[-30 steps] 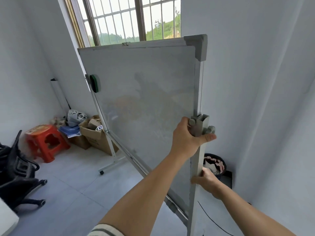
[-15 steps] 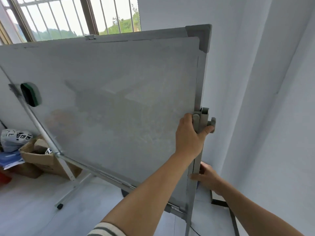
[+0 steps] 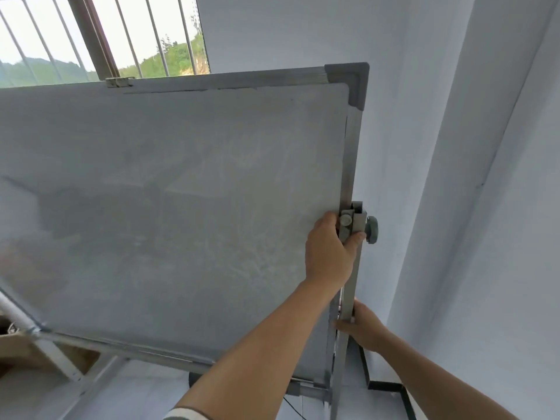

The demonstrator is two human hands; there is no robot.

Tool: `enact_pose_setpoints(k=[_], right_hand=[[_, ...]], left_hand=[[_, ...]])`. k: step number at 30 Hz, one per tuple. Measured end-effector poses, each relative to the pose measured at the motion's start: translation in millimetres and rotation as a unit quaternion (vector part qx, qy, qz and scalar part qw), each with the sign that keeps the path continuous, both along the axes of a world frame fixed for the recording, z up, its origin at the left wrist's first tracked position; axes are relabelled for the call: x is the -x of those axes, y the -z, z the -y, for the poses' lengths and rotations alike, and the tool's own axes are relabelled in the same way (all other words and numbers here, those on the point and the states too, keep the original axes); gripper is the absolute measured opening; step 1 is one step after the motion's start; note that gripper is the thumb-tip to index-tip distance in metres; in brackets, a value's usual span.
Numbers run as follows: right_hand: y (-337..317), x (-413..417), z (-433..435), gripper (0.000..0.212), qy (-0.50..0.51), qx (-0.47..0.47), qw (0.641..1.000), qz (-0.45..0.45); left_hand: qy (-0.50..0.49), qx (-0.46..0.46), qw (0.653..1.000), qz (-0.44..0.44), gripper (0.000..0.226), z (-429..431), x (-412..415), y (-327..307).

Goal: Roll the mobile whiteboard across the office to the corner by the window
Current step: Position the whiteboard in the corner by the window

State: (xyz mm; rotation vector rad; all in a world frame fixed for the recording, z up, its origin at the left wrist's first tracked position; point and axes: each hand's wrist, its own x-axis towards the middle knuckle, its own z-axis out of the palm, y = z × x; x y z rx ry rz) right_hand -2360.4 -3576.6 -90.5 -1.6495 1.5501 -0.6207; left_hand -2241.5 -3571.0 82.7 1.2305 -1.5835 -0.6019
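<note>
Both hands' fingers clamp the upright post (image 3: pixel 348 298) of the leaning whiteboard (image 3: pixel 181 213).

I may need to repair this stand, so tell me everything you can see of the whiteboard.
The whiteboard is a large grey-white panel, smudged with erased marks, in a silvery metal frame with a grey plastic corner cap. It tilts on a metal stand with a knobbed side clamp and a tray rail below. It stands by the barred window near the wall corner. The left hand grips its right edge at the clamp; the right hand holds the upright lower down.
</note>
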Motion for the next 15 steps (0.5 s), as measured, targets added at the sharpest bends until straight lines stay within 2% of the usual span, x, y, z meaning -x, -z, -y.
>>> enact_pose_setpoints(k=[7,11,13,15], right_hand=[[0.6,12.5,42.2,0.033,-0.048,0.007,0.999,-0.020],[17.9,17.4,44.6,0.034,-0.042,0.020,0.993,-0.111],[36.8,19.8,37.9,0.042,-0.031,0.024,0.982,-0.183],[58.0,19.6,26.6,0.046,-0.065,-0.010,0.967,-0.246]], left_hand=[[-0.027,-0.012,0.999,-0.014,0.026,27.0,5.7,-6.2],[-0.023,-0.037,0.999,-0.021,0.025,22.9,-1.2,-2.7],[-0.046,-0.073,0.996,-0.002,0.030,15.3,-17.1,13.1],[-0.066,-0.124,0.990,0.022,0.030,0.1,-44.3,38.6]])
